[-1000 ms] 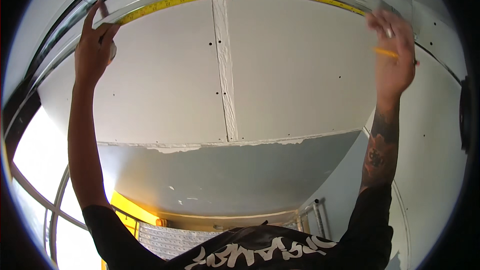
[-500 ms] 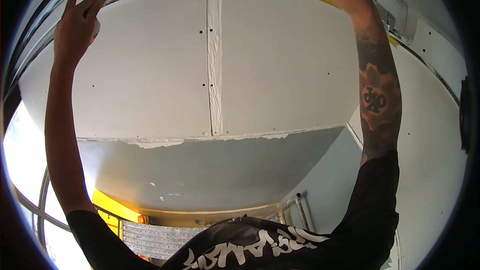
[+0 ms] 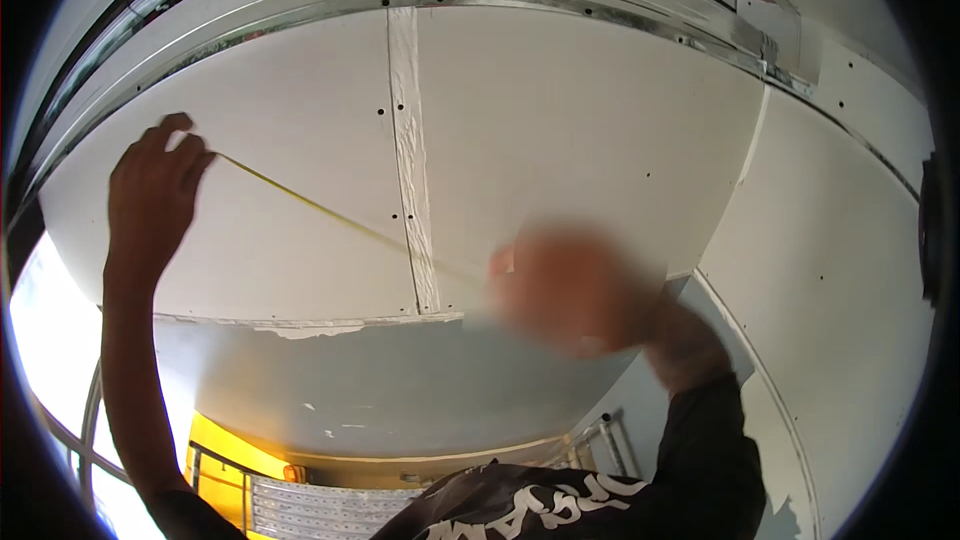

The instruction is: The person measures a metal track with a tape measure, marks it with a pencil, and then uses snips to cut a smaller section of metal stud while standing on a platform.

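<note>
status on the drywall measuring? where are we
Done: drywall panels are screwed up, and the vertical seam is filled. In hand: yellow tape measure stretched from left hand to the blurred right hand. Left: the ragged lower joint looks unfinished.

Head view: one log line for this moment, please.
left hand: raised, holds tape measure end | right hand: blurred, at tape's other end | behind: drywall panel

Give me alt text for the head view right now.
A person stretches a yellow tape measure across a white drywall panel, the left hand raised at its far end, the right hand blurred at the near end. A taped vertical joint crosses behind the tape.
</note>
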The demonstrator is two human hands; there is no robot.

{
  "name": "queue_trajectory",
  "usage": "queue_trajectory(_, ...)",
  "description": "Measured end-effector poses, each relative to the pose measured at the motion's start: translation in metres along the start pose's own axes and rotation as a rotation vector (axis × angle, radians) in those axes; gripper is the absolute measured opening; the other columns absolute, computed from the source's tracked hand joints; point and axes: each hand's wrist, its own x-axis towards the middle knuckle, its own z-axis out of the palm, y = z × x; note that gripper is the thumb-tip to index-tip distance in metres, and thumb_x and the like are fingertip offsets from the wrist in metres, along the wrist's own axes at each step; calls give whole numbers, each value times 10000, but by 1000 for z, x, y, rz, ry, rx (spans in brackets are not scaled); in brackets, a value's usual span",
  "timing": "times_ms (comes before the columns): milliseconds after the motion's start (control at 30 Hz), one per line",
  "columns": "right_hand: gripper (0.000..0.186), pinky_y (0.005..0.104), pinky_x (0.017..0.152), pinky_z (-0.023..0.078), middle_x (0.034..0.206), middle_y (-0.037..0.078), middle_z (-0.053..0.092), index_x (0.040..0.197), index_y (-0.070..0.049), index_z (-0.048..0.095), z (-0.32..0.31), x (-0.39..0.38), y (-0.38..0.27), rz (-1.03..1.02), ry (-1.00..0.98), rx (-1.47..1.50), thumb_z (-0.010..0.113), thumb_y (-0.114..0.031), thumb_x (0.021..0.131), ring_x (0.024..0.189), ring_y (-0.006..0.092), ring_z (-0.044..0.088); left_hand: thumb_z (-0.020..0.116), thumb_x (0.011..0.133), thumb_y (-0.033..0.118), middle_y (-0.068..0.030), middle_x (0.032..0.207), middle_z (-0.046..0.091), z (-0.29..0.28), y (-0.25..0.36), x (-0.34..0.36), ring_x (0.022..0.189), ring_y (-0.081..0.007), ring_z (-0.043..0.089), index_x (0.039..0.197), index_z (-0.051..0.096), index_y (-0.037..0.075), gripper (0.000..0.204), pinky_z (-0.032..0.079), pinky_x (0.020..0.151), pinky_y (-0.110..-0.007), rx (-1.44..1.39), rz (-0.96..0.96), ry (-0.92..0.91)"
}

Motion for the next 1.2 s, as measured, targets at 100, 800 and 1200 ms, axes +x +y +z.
queue_trajectory(100, 268, 362, 705, 571, 1043, 100, 664, 1112, -86, 632, 46, -31, -12, 248, -305, 244, 711, -97, 856, 857, 248, 701, 690, 863, 178, -87, 890, 644, 0, 48, 14, 902, -267, 627, 863, 663, 58, 123, 488, 828, -396, 2, 245, -111)
queue_trajectory(800, 586, 224, 497, 425, 1192, 126, 624, 1487, 0, 329, 62, -55, 8, 929, 709, 974, 470, -371, 1055, 603, 98, 539, 562, 972, 225, -99, 760, 646, -14, 152, 74, 694, -260, 641, 886, 677, 43, 232, 532, 698, -410, -205, 529, -330)
queue_trajectory(1200, 123, 209, 485, 331, 956, 19, 625, 1091, -84, 569, -105, -99, 129, 469, 1595, 1051, 548, -186, 1025, 618, 83, 454, 546, 997, 236, -160, 755, 618, -41, 202, 104, 693, -343, 612, 870, 604, 22, 255, 486, 673, -444, -504, 105, -227)
